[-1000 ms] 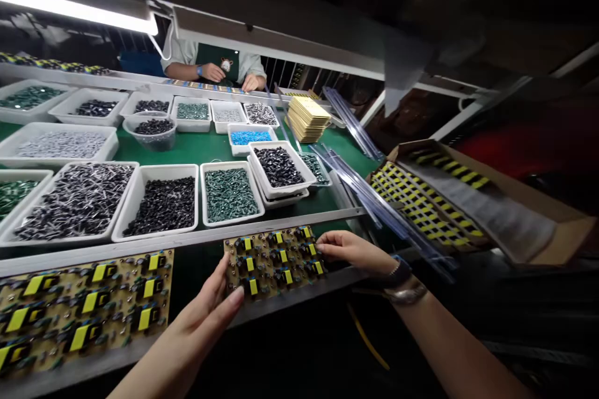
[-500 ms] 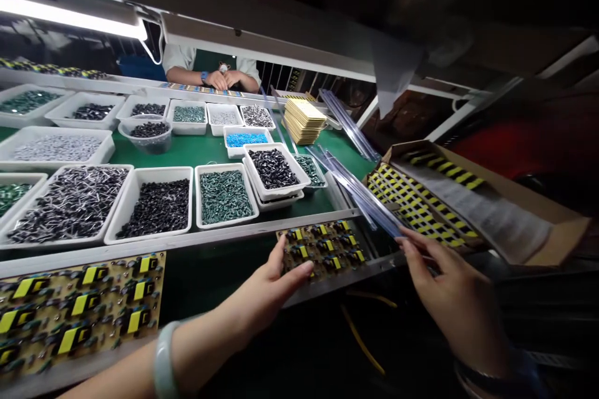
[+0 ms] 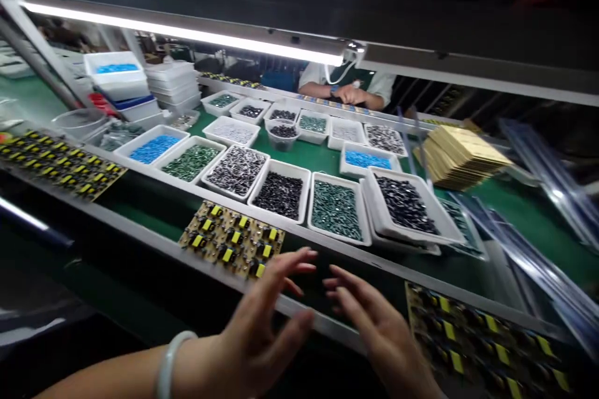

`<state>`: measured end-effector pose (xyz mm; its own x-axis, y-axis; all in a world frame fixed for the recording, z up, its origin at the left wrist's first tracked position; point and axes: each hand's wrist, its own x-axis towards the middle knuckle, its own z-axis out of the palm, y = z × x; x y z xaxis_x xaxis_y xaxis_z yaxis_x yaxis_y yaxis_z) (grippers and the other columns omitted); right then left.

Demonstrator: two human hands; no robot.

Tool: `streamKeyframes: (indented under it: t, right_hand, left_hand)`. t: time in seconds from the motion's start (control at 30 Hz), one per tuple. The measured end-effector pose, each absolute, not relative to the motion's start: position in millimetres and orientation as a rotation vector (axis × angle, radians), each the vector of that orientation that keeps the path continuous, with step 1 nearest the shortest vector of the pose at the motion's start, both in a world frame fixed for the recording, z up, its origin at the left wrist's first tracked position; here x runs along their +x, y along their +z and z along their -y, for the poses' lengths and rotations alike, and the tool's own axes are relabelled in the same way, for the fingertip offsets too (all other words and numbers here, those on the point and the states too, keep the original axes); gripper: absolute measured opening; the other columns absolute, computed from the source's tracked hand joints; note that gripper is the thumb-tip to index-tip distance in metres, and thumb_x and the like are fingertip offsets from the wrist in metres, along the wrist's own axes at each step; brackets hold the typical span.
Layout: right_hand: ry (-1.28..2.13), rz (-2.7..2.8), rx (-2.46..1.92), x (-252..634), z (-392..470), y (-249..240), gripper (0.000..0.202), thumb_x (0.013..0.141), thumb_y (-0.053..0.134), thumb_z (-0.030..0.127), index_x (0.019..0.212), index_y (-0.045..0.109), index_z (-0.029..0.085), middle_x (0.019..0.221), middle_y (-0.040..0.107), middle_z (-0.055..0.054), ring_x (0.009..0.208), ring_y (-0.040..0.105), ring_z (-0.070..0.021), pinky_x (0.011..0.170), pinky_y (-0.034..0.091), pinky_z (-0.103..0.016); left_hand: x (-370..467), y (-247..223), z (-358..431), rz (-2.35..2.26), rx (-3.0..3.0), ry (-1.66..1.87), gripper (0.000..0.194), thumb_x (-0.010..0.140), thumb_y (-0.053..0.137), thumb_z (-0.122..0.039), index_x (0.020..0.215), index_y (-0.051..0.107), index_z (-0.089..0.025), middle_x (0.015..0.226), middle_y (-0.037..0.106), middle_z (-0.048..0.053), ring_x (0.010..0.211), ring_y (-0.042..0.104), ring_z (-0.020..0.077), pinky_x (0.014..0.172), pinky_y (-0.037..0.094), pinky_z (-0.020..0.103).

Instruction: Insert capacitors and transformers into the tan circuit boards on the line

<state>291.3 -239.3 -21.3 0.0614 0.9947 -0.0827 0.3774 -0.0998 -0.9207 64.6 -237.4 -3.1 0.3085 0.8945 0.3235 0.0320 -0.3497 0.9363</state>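
My left hand [image 3: 262, 330], with a pale bangle [image 3: 171, 365] on its wrist, hangs over the front rail with fingers apart and nothing in it. Close to its fingertips lies a circuit board panel [image 3: 231, 238] with yellow-topped black components. Facing it, my right hand [image 3: 379, 330] is also open, its fingers stretched toward the left one and holding nothing. Just right of that hand is a second circuit board panel [image 3: 489, 340], dark and slightly blurred. Between the two panels a stretch of green track shows.
White bins of small parts stand behind the rail, such as green ones [image 3: 339, 209] and black ones [image 3: 278, 196]. Yellowish boards [image 3: 461, 153] are stacked at right, near clear plastic tubes [image 3: 528, 255]. More panels [image 3: 60, 165] lie left. A co-worker's hands [image 3: 350, 95] are across the bench.
The view has swung left. My left hand has come off the right-hand panel, and my right hand has left the clear tubes by the carton. Both hands are now close together, empty.
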Motion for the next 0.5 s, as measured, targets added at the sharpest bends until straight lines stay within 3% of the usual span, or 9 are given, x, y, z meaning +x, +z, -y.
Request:
streamKeyframes:
  t: [0.07, 0.17, 0.33, 0.5]
  right_hand:
    - [1.278, 1.632, -1.47, 258.9, 217.1, -28.6, 0.065, 0.093, 0.061, 0.06, 0.141, 0.061, 0.015, 0.126, 0.069, -0.016, 0.11, 0.07, -0.0303, 0.098, 0.058, -0.044]
    - [1.404, 1.813, -1.39, 234.7, 198.6, -35.8, 0.069, 0.095, 0.056, 0.063, 0.143, 0.06, 0.014, 0.135, 0.064, -0.016, 0.124, 0.062, -0.0323, 0.112, 0.047, -0.049]
    - [1.308, 1.944, -1.438, 229.0, 180.9, -46.7, 0.071, 0.092, 0.054, 0.07, 0.135, 0.068, 0.016, 0.128, 0.067, -0.015, 0.115, 0.068, -0.0342, 0.106, 0.052, -0.046]
    - [1.205, 2.14, -1.376, 193.0, 160.1, -44.2, 0.065, 0.093, 0.055, 0.066, 0.134, 0.07, 0.019, 0.133, 0.065, -0.012, 0.125, 0.062, -0.0337, 0.109, 0.047, -0.045]
  left_hand:
    - [15.8, -22.4, 251.9, -1.231, 1.836, 1.327, 0.05, 0.102, 0.05, -0.019, 0.15, 0.041, -0.031, 0.145, 0.053, 0.009, 0.126, 0.055, 0.0224, 0.103, 0.05, 0.036]
    - [-44.1, -54.9, 271.9, -1.66, 1.892, 1.333, 0.047, 0.101, 0.051, -0.018, 0.145, 0.045, -0.03, 0.142, 0.055, 0.008, 0.124, 0.055, 0.023, 0.101, 0.052, 0.036]
    - [-101.0, -97.1, 298.0, -2.115, 1.743, 1.386, 0.045, 0.101, 0.052, -0.022, 0.146, 0.044, -0.028, 0.14, 0.054, 0.009, 0.124, 0.056, 0.0245, 0.102, 0.052, 0.041]
    - [-125.1, -113.7, 294.2, -2.203, 1.687, 1.458, 0.045, 0.101, 0.05, -0.019, 0.145, 0.043, -0.025, 0.141, 0.052, 0.011, 0.133, 0.05, 0.0253, 0.11, 0.047, 0.045]
